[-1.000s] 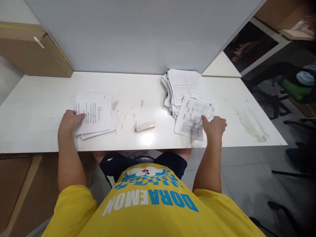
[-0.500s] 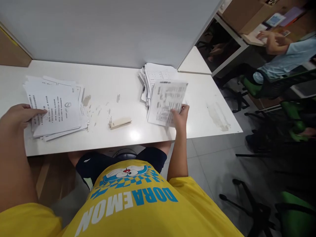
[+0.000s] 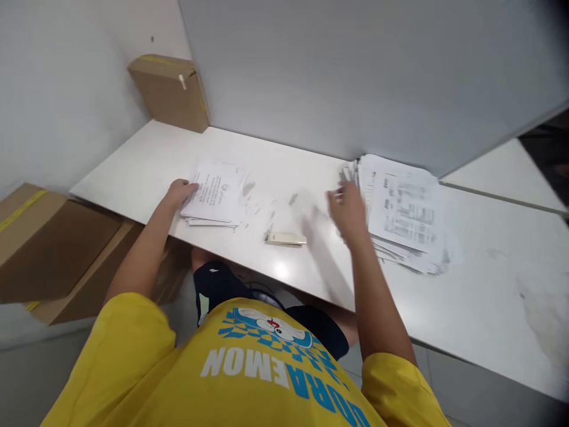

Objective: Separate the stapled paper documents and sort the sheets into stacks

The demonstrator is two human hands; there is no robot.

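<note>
Resting my left hand [image 3: 179,193] on printed sheets [image 3: 216,194] left of stapler [image 3: 287,239]; right hand [image 3: 349,209] half-curled right of it, can't tell either grip.

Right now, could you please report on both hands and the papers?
Left hand on left paper stack. Right hand near right paper stack, blurred, grip unclear. Cream object between stacks, clear of hands.

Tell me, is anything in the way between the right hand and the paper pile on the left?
Nothing visible blocks the straight way from the right hand to the left paper pile; only smudged tabletop lies between. A cream-coloured object, perhaps a stapler, sits off that line, nearer the tabletop's front edge.
</note>
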